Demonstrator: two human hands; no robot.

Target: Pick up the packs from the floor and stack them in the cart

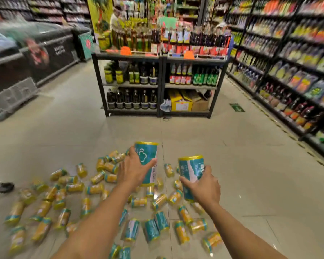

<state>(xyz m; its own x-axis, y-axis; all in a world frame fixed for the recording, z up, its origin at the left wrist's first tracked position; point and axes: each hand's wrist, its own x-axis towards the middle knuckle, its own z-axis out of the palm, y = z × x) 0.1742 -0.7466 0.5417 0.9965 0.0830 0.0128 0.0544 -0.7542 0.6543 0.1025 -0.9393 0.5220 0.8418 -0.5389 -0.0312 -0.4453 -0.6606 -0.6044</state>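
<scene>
We hold one teal pack upright in the left grip, fingers wrapped round its side, and a second pack, tilted, in the right grip, clasped likewise. Both are raised above the floor. The other packs lie scattered on their sides on the tiles beneath our forearms, before a bottle rack.

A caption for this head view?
Left hand grips left pack, right hand grips right pack, above scattered packs on the shop floor.
</scene>
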